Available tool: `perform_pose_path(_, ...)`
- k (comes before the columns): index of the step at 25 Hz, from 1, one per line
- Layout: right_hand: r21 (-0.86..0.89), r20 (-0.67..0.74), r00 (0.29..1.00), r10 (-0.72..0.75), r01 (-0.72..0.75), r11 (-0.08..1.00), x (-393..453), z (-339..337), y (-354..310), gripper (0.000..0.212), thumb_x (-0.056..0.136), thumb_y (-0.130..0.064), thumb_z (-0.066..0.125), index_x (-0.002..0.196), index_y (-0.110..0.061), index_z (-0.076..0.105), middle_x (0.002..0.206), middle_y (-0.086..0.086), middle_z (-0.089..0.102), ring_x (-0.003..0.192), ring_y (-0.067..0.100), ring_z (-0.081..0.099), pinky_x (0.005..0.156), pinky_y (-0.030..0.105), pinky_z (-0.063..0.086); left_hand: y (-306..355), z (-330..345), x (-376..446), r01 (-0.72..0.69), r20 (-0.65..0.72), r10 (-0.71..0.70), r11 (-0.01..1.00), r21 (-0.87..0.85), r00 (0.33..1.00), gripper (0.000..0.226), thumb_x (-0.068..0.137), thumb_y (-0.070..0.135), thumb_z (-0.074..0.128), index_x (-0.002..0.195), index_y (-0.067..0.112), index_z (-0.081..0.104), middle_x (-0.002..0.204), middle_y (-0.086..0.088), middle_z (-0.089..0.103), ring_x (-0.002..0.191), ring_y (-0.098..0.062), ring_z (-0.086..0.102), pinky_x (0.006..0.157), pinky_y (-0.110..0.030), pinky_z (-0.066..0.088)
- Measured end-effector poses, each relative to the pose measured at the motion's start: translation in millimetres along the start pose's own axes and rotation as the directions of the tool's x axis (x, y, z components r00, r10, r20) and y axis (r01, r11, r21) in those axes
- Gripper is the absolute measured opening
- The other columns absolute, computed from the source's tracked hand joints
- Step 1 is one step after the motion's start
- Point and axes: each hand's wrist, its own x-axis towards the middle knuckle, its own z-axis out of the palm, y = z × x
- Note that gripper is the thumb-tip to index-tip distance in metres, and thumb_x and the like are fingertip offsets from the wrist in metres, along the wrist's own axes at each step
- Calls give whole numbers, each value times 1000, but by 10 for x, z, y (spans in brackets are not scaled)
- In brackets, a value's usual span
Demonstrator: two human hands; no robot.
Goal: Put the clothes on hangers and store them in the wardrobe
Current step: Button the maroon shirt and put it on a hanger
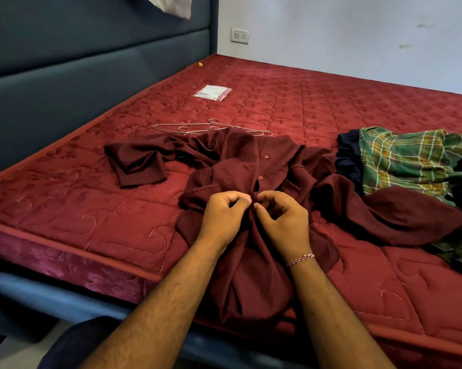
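A maroon button-up shirt (240,166) lies spread on the red mattress (331,107), its hem hanging over the near edge. My left hand (222,217) and my right hand (280,219) meet at the shirt's front placket, each pinching the cloth by a button. Two buttons show above my fingers. Metal wire hangers (211,127) lie on the mattress just beyond the shirt's collar; no hand touches them. A pile of other clothes, with a green plaid garment (408,161) on top, sits to the right.
A dark blue padded headboard (78,62) runs along the left. A clear plastic packet (212,93) lies farther back on the mattress. A white wall with a socket (240,35) stands behind. The bed frame's blue edge (64,296) is in front of me.
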Motion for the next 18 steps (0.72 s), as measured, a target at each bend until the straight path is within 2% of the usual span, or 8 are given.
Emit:
perform_pose_path(3, -104, -50, 992, -118, 112, 988, -13, -1, -45, 13, 84, -13, 81, 91, -21, 74, 84, -13, 66, 75, 4, 63, 66, 15, 47, -4, 2, -11, -38, 40, 38, 999, -4, 998, 7, 91, 14, 75, 87, 16, 80, 83, 1, 78, 78, -11, 73, 76, -28, 57)
perform_pose_path(5, -129, -52, 988, -145, 138, 982, -26, -5, -68, 11, 83, -14, 82, 89, -20, 75, 85, -12, 67, 77, 4, 64, 64, 14, 48, -35, -3, 12, -40, 1, 40, 999, 9, 999, 7, 91, 12, 75, 88, 16, 80, 87, 0, 79, 84, -14, 74, 81, -32, 59)
perform_pose_path(10, -104, -75, 997, -32, 24, 994, -10, -6, -90, 15, 79, -13, 83, 81, -22, 71, 79, -12, 69, 75, 5, 65, 68, 8, 44, -48, 1, 12, -101, -46, 111, 978, 184, 993, 6, 93, 16, 73, 94, 18, 79, 94, 8, 77, 91, -3, 71, 87, -24, 56)
perform_pose_path(13, -38, -32, 997, 72, -73, 997, 7, -32, -81, 15, 78, -13, 82, 77, -23, 71, 74, -10, 70, 71, 8, 67, 67, 13, 48, -58, -1, 2, -141, -18, 149, 961, 239, 989, 7, 93, 17, 73, 93, 20, 79, 92, 11, 76, 89, -1, 70, 86, -22, 56)
perform_pose_path(18, -95, -88, 996, 35, -43, 995, -2, -31, -89, 17, 74, -9, 80, 71, -23, 70, 70, -9, 69, 66, 9, 65, 63, 10, 46, -54, 34, 3, -158, -15, 173, 928, 337, 985, 7, 92, 20, 74, 88, 24, 80, 84, 16, 75, 83, 2, 69, 78, -15, 53)
